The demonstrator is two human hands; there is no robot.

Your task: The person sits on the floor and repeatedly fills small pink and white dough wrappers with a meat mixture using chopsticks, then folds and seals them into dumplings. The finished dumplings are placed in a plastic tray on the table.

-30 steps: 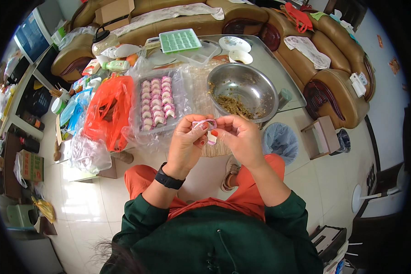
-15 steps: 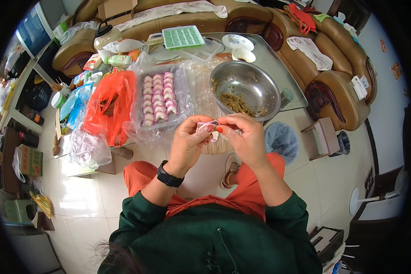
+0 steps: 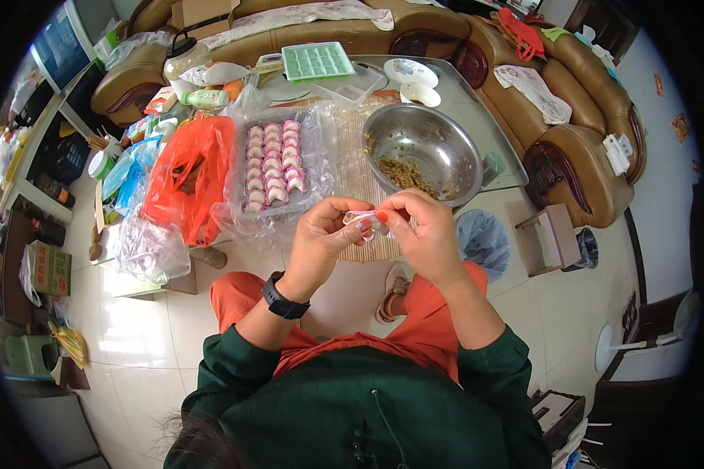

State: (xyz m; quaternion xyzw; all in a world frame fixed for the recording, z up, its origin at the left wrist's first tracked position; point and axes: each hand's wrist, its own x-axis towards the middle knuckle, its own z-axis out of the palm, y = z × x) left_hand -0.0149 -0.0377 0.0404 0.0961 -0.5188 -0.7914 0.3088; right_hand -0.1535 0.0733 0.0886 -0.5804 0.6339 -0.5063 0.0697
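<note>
Between my two hands is a small white dumpling with a pink edge [image 3: 377, 224], partly covered by the fingers. My left hand [image 3: 321, 230], with a black watch on its wrist, pinches one side of it. The fingertips of my right hand [image 3: 422, 234] press the other side. Just beyond, a metal bowl [image 3: 454, 141] holds brown-green minced filling [image 3: 403, 175] at its near left. To the left of the bowl stands a plastic-lined tray [image 3: 314, 148] with rows of finished pink-and-white dumplings [image 3: 273, 164].
A red plastic bag [image 3: 184, 180] lies left of the tray. Two white bowls, a green-and-white ice-cube-like tray [image 3: 317, 61] and a clear container sit at the table's back. A lined waste bin [image 3: 483, 242] and a small stool [image 3: 551, 238] stand on the floor at right.
My fingers have shifted along the dumpling's edge, with the right fingertips now closer over it. The right hand has moved slightly to the right. The rest looks the same.
</note>
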